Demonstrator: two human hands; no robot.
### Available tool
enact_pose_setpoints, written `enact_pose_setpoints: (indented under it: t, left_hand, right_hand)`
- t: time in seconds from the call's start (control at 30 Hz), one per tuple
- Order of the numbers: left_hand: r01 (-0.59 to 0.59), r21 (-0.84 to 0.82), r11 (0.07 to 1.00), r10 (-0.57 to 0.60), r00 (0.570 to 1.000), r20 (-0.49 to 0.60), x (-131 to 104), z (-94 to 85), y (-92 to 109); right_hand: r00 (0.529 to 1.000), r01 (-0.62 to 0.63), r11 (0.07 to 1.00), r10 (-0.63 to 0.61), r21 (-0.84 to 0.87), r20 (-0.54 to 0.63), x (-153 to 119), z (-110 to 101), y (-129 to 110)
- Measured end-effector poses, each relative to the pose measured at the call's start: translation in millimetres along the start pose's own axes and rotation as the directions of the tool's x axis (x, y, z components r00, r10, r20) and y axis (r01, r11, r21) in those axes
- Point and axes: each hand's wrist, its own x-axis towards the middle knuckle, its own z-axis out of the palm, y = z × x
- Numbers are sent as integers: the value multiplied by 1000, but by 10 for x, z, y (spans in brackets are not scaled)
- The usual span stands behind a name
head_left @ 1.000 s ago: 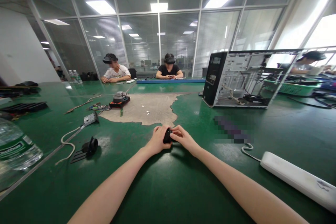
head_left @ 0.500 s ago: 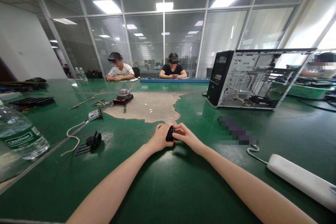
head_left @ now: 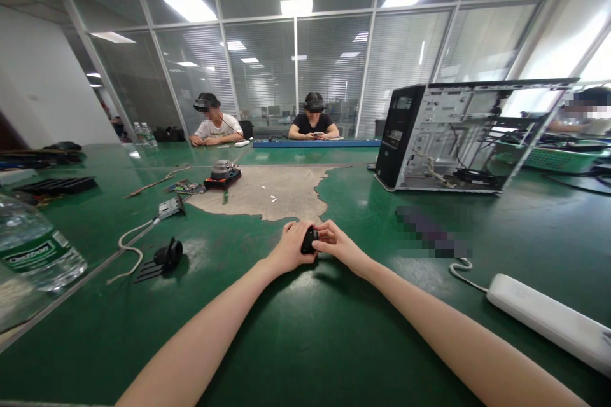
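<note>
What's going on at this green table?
Someone's bare hands are at work: the left hand grips a small black object, and the right hand touches it from the other side. Farther off to the right, an open-sided computer case stands on the table.

small black part (head_left: 309, 240) | held | between left grip (head_left: 291, 247) and right grip (head_left: 340, 247)

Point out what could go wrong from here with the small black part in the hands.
Held between the left hand and the right hand, the small black part might slip. If dropped, it could skid on the glossy green table. A sideways move of the left forearm might brush the pronged black piece lying to its left.
</note>
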Motion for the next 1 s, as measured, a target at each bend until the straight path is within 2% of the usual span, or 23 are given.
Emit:
enact_pose_setpoints:
  t: [0.17,0.27,0.43,0.73,1.0]
  left_hand:
    - [-5,-9,1000,5,1000,-5,3,-12,14]
    - [3,-2,1000,-3,1000,5,-1,-13,12]
    - [5,1,1000,-5,1000,17,0,-5,6]
    - [17,-1,1000,-17,1000,20,6,-29,36]
    - [7,9,1000,-8,1000,14,-1,-3,13]
  right_hand:
    - [996,-34,999,32,-31,-83,31,25,69]
    - [996,-51,997,47,-52,-76,40,2,74]
    - [1000,-14,1000,14,1,13,4,-20,14]
    - [996,-51,998,48,-48,-79,24,17,45]
    - [999,-32,999,32,10,26,-6,-21,-15]
